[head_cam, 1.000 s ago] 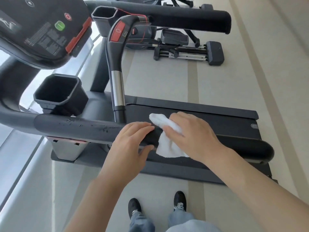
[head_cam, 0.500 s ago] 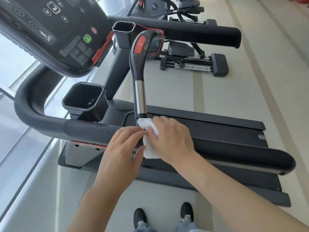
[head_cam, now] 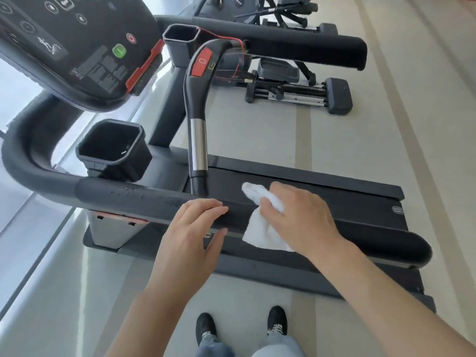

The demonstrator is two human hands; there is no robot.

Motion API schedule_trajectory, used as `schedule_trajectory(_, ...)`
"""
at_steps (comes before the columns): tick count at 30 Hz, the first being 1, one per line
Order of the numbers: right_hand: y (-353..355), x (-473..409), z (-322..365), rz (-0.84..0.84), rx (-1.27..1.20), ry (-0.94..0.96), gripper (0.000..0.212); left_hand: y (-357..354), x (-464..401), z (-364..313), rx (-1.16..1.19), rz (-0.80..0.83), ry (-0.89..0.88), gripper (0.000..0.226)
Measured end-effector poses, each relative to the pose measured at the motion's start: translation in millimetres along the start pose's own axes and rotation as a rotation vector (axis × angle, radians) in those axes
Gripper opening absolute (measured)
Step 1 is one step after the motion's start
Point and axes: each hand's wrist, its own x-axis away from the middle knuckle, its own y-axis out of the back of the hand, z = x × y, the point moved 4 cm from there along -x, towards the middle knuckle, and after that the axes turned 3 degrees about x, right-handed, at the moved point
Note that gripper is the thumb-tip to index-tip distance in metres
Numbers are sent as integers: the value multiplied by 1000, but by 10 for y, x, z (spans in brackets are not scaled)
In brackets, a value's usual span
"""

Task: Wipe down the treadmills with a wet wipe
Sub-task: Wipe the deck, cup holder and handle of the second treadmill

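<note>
wipe (head_cam: 260,229) white, crumpled, draped over near side handrail (head_cam: 144,199) of treadmill (head_cam: 322,202), toward the rail's rear half; one bunched end sticks up past the rail top, the rest hangs down the near face. rail padding scuffed and flaking near the front bend.

right hand (head_cam: 298,217) on top of wipe, palm down, fingers curled round it and pressing it onto the rail, forearm coming in from lower right. left hand (head_cam: 190,235) just beside it toward the front, fingers straight and together resting on rail top, thumb spread below, holding nothing.

black upright grip (head_cam: 197,124) with chrome band and red button rises from behind the rail just ahead of the left fingertips. cup holder (head_cam: 113,148) beside it at front, second cup holder (head_cam: 181,37) on far side. console (head_cam: 77,47) at top left with green and red buttons. far handrail (head_cam: 296,47) across top. another exercise machine (head_cam: 296,83) on floor beyond. black shoes (head_cam: 206,328) at bottom edge.
</note>
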Motion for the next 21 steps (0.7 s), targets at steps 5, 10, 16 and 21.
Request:
schedule_trajectory(5,113,113,-390,-29,30,16,32,-221,23,-167,0,-39,7,37)
schedule_trajectory(10,-35,116,-27,-208,130,307,31,-275,2,-137,46,-92,103,51)
schedule_trajectory(16,-156,28,323,-309,66,532,26,-263,-56,-63,12,-108,105,58)
schedule_trajectory(21,23,275,-127,-264,127,800,41,-247,-105,-96,-43,-49,92,58)
